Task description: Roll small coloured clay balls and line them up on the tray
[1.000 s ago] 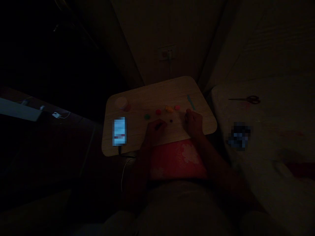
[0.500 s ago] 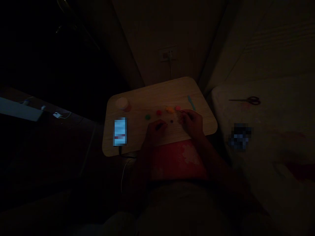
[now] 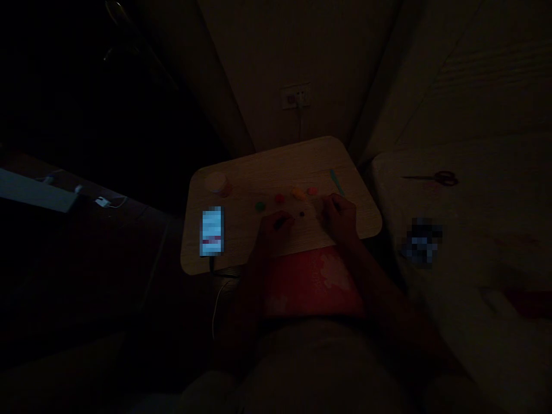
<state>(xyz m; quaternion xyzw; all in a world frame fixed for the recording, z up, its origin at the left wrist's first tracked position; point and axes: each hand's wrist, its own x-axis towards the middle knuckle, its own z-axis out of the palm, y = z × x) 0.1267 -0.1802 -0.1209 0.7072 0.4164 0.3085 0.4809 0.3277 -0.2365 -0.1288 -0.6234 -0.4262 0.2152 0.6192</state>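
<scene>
The scene is very dark. My left hand (image 3: 271,228) rests on a small wooden lap table (image 3: 267,164), fingers curled round a small dark thing I cannot make out. My right hand (image 3: 339,215) lies on the table to the right, fingers bent and pinched near a pale lump. In front of the hands lies a row of small clay lumps: green (image 3: 259,205), red (image 3: 280,198), orange (image 3: 298,193) and pink (image 3: 311,190). A tiny dark bit (image 3: 301,214) sits between the hands. A teal stick tool (image 3: 336,180) lies beyond my right hand.
A lit phone (image 3: 211,231) lies at the table's left with a cable going down. A small round pot (image 3: 215,182) stands behind it. A red patterned cloth (image 3: 313,282) covers my lap. Scissors (image 3: 435,177) lie on the bed at the right. A wall socket (image 3: 295,98) is behind.
My right hand shifted slightly left toward the lumps and back; its fingers closed in more. The left hand stayed nearly still. The view tilted a little.
</scene>
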